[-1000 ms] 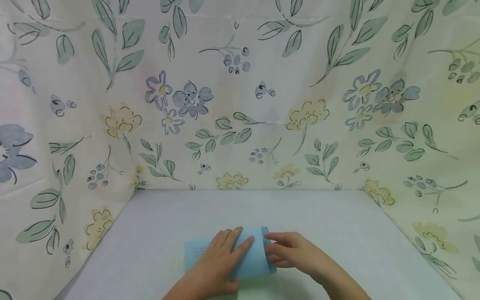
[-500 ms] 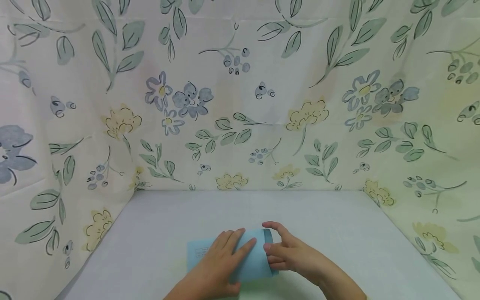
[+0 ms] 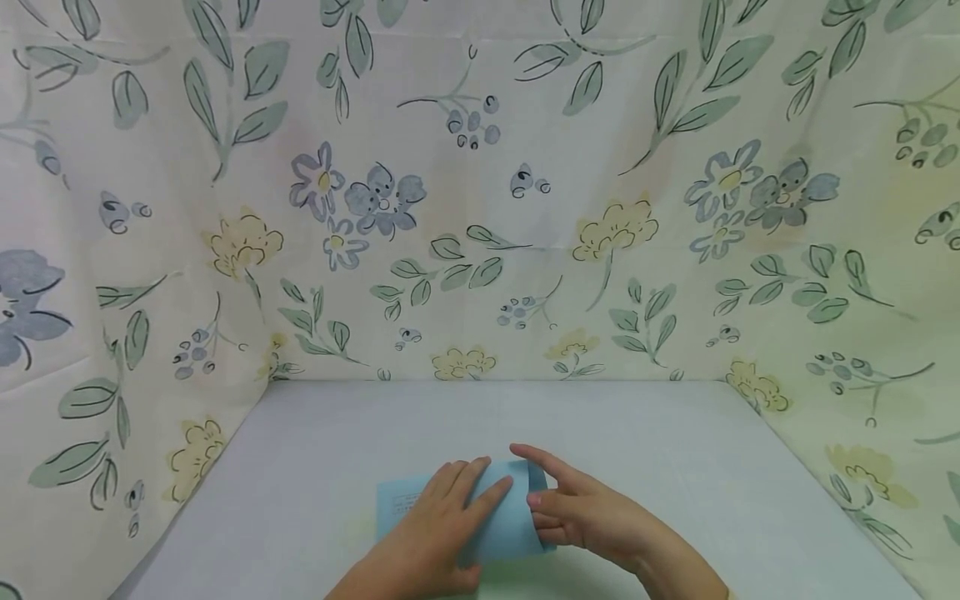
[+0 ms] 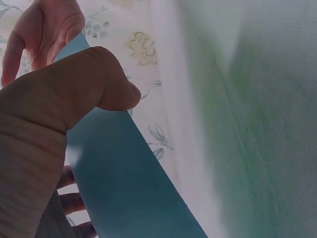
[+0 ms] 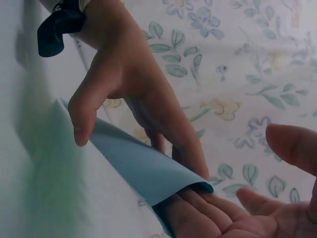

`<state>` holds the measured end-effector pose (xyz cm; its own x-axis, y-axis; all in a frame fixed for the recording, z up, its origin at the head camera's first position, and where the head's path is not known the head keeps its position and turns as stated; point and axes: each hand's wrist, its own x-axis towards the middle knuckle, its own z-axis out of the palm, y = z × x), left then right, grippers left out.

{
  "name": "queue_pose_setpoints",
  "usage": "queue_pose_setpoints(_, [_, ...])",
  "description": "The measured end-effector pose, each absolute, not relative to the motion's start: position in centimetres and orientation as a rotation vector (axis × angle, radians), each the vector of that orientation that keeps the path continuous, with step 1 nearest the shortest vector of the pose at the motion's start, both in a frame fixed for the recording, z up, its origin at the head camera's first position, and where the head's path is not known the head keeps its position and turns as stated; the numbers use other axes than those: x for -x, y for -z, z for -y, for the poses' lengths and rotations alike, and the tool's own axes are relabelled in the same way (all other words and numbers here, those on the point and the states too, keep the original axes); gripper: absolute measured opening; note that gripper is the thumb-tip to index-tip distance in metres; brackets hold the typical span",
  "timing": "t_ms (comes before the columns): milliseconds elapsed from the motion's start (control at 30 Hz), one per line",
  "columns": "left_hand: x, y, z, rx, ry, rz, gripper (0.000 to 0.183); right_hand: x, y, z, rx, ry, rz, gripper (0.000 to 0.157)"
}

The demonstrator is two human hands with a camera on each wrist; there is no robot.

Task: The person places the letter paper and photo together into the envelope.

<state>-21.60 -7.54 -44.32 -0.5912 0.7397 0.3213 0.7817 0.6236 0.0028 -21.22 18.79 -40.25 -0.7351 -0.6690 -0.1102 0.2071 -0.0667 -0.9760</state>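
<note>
A light blue paper envelope (image 3: 510, 527), with small dark print on its left part, is held above the table near the front. My left hand (image 3: 438, 525) grips it, fingers spread over the upper face and thumb on the opposite face, as the left wrist view shows on the envelope (image 4: 129, 173). At the right end the envelope's mouth (image 5: 200, 188) bows apart. Several fingers of my right hand (image 3: 600, 517) reach into that mouth, their tips hidden inside. The right hand's two uppermost digits stay outside, stretched and apart from the paper.
A pale table (image 3: 750, 500) lies beneath the hands. Floral cloth (image 3: 480, 208) hangs behind it and along both sides. A greenish tint (image 5: 59, 183) shows on the table surface below the envelope. A dark band (image 5: 62, 27) is at the left wrist.
The right hand's upper finger has lifted off the mouth's edge and stretched up and left, while the lower fingers stay in the mouth. The envelope and left hand have shifted slightly right.
</note>
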Motion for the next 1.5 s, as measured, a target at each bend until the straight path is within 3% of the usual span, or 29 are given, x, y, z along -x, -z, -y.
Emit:
queue_pose_setpoints(433, [21.5, 44.4, 7.5, 1.275, 0.203, 2.557, 0.108, 21.3, 40.5, -18.7, 0.523, 1.855, -1.419, 0.069])
queue_pose_setpoints(967, [21.4, 44.5, 7.4, 1.358, 0.2, 2.547, 0.107, 21.7, 41.7, -18.0, 0.53, 1.821, -1.404, 0.055])
queue_pose_setpoints(1300, [21.2, 44.2, 7.4, 1.309, 0.138, 2.673, 0.107, 21.7, 39.7, -20.6, 0.49, 1.6, -1.963, 0.054])
queue_pose_setpoints(1500, [21.3, 44.2, 7.4, 1.254, 0.188, 2.792, 0.097, 21.3, 37.2, -23.1, 0.487, 1.477, -2.209, 0.054])
